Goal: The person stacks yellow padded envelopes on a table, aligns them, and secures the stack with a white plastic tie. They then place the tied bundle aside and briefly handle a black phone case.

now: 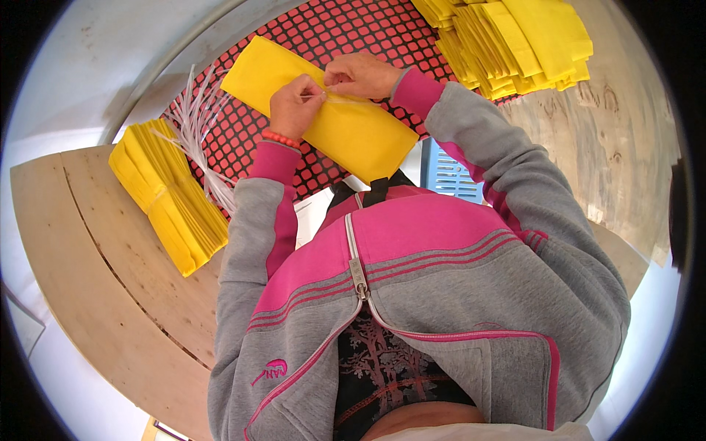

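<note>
A folded yellow bundle, flat and cloth-like, lies slantwise on the red and black mat in front of me. A thin whitish strip runs across its middle. My left hand, with a red bead bracelet at the wrist, is closed in a pinch at the strip above the bundle. Just to the right, my right hand also pinches at the strip with bent fingers. Its exact hold on the strip is partly hidden by the fingers.
Loose whitish strips lie on the mat to the left. Beside them a banded stack of yellow folded pieces rests on the wooden table. Another yellow pile stands at the far right. A blue slatted plastic item shows below.
</note>
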Tool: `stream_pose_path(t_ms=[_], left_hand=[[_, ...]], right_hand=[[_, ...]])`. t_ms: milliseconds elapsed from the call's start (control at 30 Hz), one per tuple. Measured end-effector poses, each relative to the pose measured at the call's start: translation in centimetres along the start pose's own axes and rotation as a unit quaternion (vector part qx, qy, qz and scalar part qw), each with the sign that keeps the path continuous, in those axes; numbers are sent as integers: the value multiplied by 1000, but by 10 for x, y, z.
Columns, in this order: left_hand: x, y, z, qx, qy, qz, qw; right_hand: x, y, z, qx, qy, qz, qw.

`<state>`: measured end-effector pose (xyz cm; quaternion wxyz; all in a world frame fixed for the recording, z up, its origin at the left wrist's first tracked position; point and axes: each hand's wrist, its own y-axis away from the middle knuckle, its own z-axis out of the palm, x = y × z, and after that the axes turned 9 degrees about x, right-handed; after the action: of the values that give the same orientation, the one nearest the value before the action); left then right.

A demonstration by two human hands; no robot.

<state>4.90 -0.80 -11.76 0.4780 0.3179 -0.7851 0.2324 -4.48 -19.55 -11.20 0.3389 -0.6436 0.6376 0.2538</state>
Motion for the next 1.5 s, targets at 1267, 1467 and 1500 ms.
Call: stream_pose_path(t_ms=[1267,1467,1500], left_hand=[[-15,-9,-5,-69,183,-134,971],[-21,-8,-4,-51,169,-126,976],[-23,-7,-4,-45,176,-125,975]], right_hand=[[-5,-11,-10,34,-165,159,973],[-8,-8,-5,120,-419,273,858],[-7,-6,-7,142,-447,258,845]])
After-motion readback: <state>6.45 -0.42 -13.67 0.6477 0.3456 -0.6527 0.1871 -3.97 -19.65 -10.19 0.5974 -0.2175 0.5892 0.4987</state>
